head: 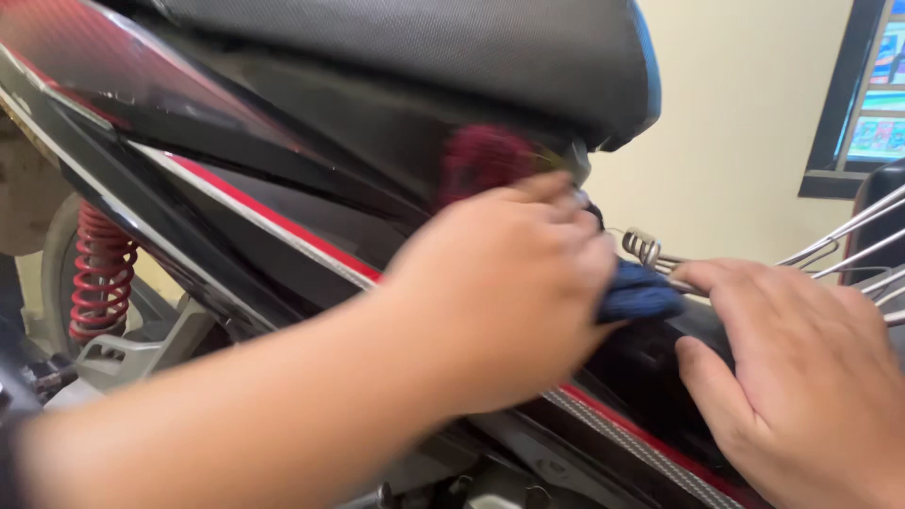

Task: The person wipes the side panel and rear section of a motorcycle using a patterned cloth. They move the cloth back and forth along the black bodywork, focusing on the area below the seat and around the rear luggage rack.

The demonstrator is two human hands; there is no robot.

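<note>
Pale cream wall fills the background behind a motorcycle seen close up from its side, with a dark-framed window at the upper right showing blurred blue and green rectangles, perhaps packages or posters, too soft to tell apart.

At the centre, the left hand is curled with its fingers drawn together, pressing a dark blue cloth against the black body panel just under the seat. The cloth pokes out from beneath the fingertips toward the right, a small bunched wad whose longer side runs roughly left to right; most of it is hidden under the hand. A blurred dark red patch shows just above the knuckles; I cannot tell what it is.

Just to the right, the right hand rests flat and loosely spread on the black panel, its fingertips close beside the cloth, thumb apart below.

Between the two hands a coiled metal spring end juts out, joined to chrome rack bars running off to the right edge.

Farther out, the black textured seat spans the top, a red stripe runs diagonally down the panel, and a red coil shock absorber stands at the far left beside the wheel.
</note>
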